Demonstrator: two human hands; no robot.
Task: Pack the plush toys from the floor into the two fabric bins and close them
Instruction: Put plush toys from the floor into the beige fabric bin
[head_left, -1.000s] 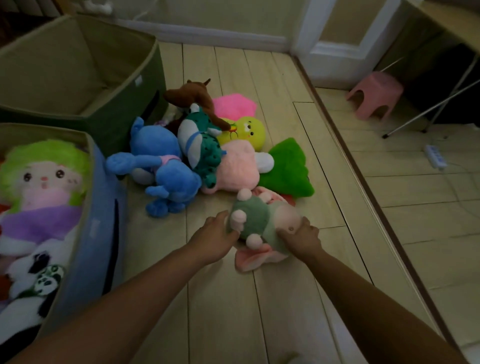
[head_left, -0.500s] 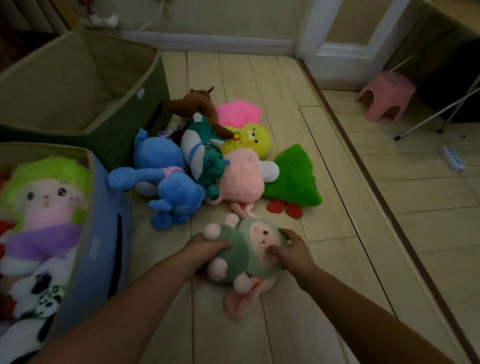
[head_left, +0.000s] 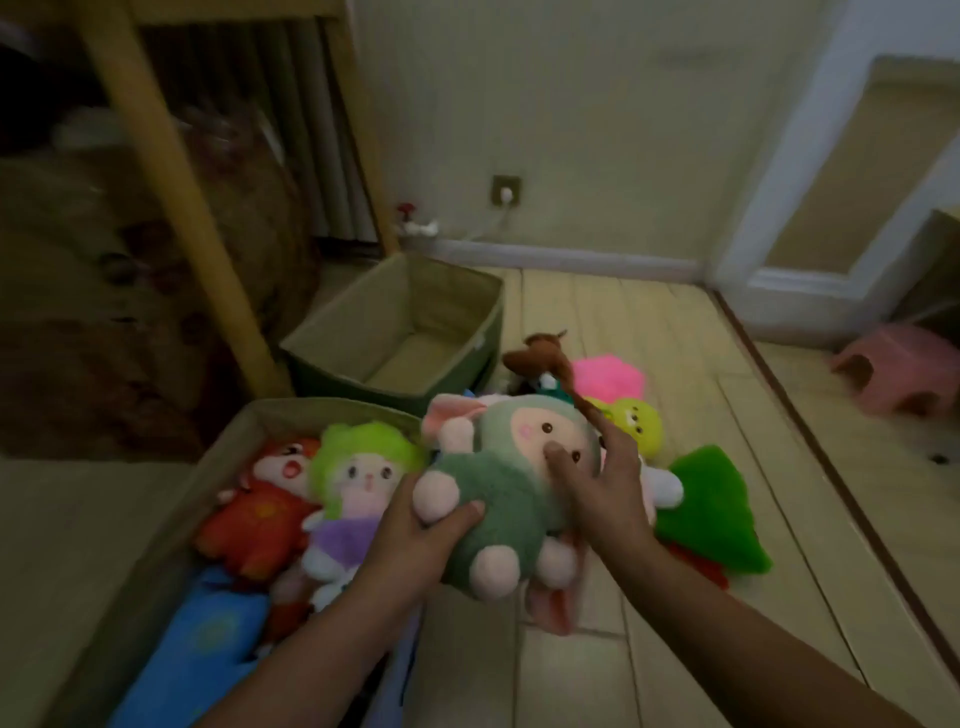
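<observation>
Packing step: green plush (head_left: 511, 499) held off the floor, just right of the near bin (head_left: 291, 410).
Clamped by left hand (head_left: 415, 530) and right hand (head_left: 605, 483); a leftward carry and release is needed next.

Two bare forearms enter from the bottom edge — no sleeves, cuffs or gloves anywhere along them. The left hand (head_left: 415, 525) and the right hand (head_left: 608, 493) carry no rings, and neither wrist shows a watch or band — only bare fingers (head_left: 558, 457).

Dim, motion-blurred, wide-angle edge distortion
</observation>
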